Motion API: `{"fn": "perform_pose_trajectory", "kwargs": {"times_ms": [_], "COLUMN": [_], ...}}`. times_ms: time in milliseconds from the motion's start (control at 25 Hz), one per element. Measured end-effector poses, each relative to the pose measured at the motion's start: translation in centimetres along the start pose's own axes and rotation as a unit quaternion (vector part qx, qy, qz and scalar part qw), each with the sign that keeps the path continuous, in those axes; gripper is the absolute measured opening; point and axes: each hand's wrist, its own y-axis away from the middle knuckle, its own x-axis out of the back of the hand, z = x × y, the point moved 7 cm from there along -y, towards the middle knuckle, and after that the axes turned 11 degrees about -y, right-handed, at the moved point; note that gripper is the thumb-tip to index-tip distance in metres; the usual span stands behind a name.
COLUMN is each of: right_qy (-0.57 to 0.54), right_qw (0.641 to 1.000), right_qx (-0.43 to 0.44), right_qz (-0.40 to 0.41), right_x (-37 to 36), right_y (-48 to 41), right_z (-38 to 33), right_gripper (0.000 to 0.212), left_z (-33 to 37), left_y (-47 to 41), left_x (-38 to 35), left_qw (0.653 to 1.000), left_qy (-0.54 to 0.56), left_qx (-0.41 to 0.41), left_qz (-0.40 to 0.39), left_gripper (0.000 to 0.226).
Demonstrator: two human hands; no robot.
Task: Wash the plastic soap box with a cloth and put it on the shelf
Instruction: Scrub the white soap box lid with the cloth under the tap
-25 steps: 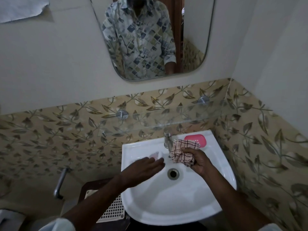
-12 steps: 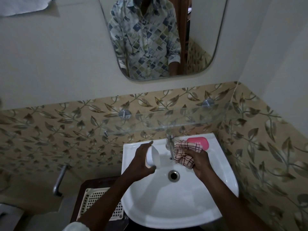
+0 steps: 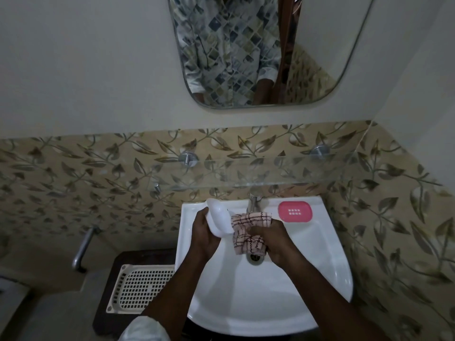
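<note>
The left hand (image 3: pixel 204 233) grips the white soap box half (image 3: pixel 219 219), fingers curled round its lower end. The piece is held tilted above the rear left part of the wash basin (image 3: pixel 320 294), and its upper end reaches past the basin's back edge. The right hand (image 3: pixel 269 239) is closed round a bunched checked cloth (image 3: pixel 248 230), pink with dark lines. The cloth touches the right edge of the white half, and its lower folds hang just above the drain (image 3: pixel 255 258). Both hands are over the bowl, directly in front of the tap (image 3: pixel 253 203). The pink soap box tray (image 3: pixel 295 211), with a block of small slots in its centre, lies flat on the basin's rear right ledge, apart from both hands. A glass shelf (image 3: pixel 270 172) is fixed to the leaf-patterned tiles above the tap. A mirror (image 3: pixel 317 57) hangs above the shelf. A white lattice basket (image 3: pixel 138 289) sits on a dark stand to the left of the basin.
</note>
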Motion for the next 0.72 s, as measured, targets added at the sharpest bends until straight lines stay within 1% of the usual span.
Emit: {"fn": "perform_pose_trajectory", "kwargs": {"times_ms": [40,80,120,160,200,240,280,320,360,400,440,480,520,560,600,640,720], "right_qy": [-0.012,-0.029,-0.035,-0.004,0.061,0.157,0.248,0.332,0.392,0.443,0.472,0.500,0.525,0.541,0.558,0.567,0.548], "right_qw": [1.000,0.999,0.998,0.995,0.983,0.956,0.915,0.864,0.824,0.775,0.728,0.669,0.615,0.583,0.557,0.562,0.630], "right_qx": [-0.016,-0.003,0.036,0.099,0.171,0.247,0.313,0.363,0.377,0.397,0.404,0.424,0.441,0.451,0.473,0.478,0.458], "right_qz": [0.013,0.020,0.023,0.012,-0.005,-0.025,-0.061,-0.108,-0.160,-0.213,-0.289,-0.350,-0.389,-0.404,-0.392,-0.366,-0.305], "right_x": [0.5,1.0,1.1,0.8,0.2,-1.0,-2.4,-3.9,-4.7,-5.1,-5.1,-4.8,-4.2,-3.8,-3.6,-3.7,-4.1], "right_y": [-0.1,-0.3,-0.5,-0.5,0.0,0.7,1.7,2.5,3.1,3.8,4.4,4.8,4.6,4.1,3.4,3.0,2.9], "right_z": [0.3,-0.1,-1.0,-2.2,-3.5,-4.2,-4.0,-3.1,-1.4,0.0,1.4,1.9,1.8,1.1,0.3,0.0,1.2], "right_gripper": [0.028,0.028,0.028,0.030,0.032,0.034,0.037,0.038,0.041,0.045,0.051,0.057,0.060,0.059,0.057,0.055,0.053], "left_z": [-0.2,-0.3,-0.5,-0.8,-1.2,-1.5,-1.6,-1.7,-1.7,-1.5,-1.5,-2.0,-2.6,-3.1,-3.3,-3.1,-2.8], "left_y": [0.2,0.4,0.9,0.9,0.7,0.6,0.3,-0.1,-0.2,0.2,0.8,1.3,2.0,2.1,2.4,2.2,1.6], "left_x": [0.3,0.5,0.8,0.4,0.2,-0.3,-0.9,-1.0,-0.9,-0.6,-0.3,0.2,0.8,0.7,0.7,0.3,0.1], "left_qw": [1.000,0.999,0.998,0.996,0.994,0.991,0.988,0.987,0.986,0.983,0.978,0.973,0.967,0.963,0.961,0.962,0.965], "left_qy": [0.012,0.016,0.011,-0.001,-0.013,-0.016,-0.016,-0.019,-0.038,-0.065,-0.091,-0.101,-0.106,-0.114,-0.123,-0.120,-0.107], "left_qx": [0.019,0.043,0.065,0.087,0.109,0.132,0.151,0.160,0.165,0.170,0.185,0.207,0.226,0.236,0.236,0.234,0.229], "left_qz": [-0.007,-0.009,-0.018,-0.029,-0.023,-0.018,-0.014,-0.008,-0.007,-0.010,-0.019,-0.034,-0.051,-0.065,-0.072,-0.073,-0.065], "left_gripper": [0.039,0.039,0.040,0.040,0.042,0.046,0.053,0.057,0.051,0.042,0.036,0.034,0.035,0.037,0.037,0.036,0.040]}}
